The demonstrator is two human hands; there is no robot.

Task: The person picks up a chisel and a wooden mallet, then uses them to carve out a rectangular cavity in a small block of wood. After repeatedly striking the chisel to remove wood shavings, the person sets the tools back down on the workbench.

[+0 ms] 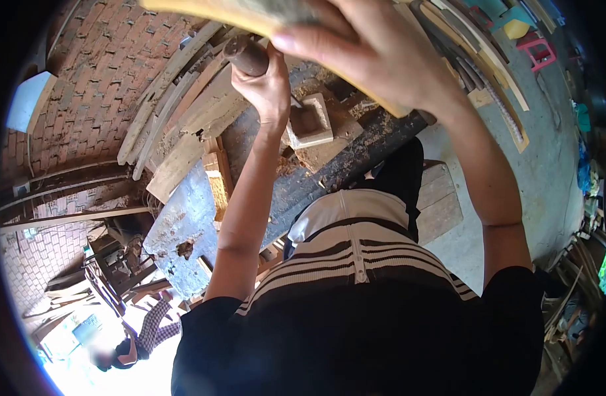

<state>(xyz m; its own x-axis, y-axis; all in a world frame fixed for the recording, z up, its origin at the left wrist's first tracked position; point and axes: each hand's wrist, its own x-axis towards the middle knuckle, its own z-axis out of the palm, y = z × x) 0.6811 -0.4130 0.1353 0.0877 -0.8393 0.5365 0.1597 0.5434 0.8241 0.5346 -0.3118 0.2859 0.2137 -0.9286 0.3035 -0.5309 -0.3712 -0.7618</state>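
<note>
My left hand [266, 92] is wrapped around the dark wooden handle of a chisel [247, 55], which stands nearly upright. Its narrow metal blade reaches down beside a small square wooden block [311, 122] with a hollowed-out middle. Whether the tip touches the block I cannot tell. Higher up and closer to the camera, my right hand [375, 56] is closed around a long yellowish wooden bar [250, 21], blurred at its left end. The bar passes above the bench and hides part of it. Under the hollowed block lies a flat piece of wood [329, 145].
Wood shavings cover the dark workbench [296, 191]. Long boards [177, 99] lean at the left by a brick wall [111, 72]; more planks [488, 59] lie at the right. A pink stool [537, 53] stands at the far right. Another person [134, 346] is at lower left.
</note>
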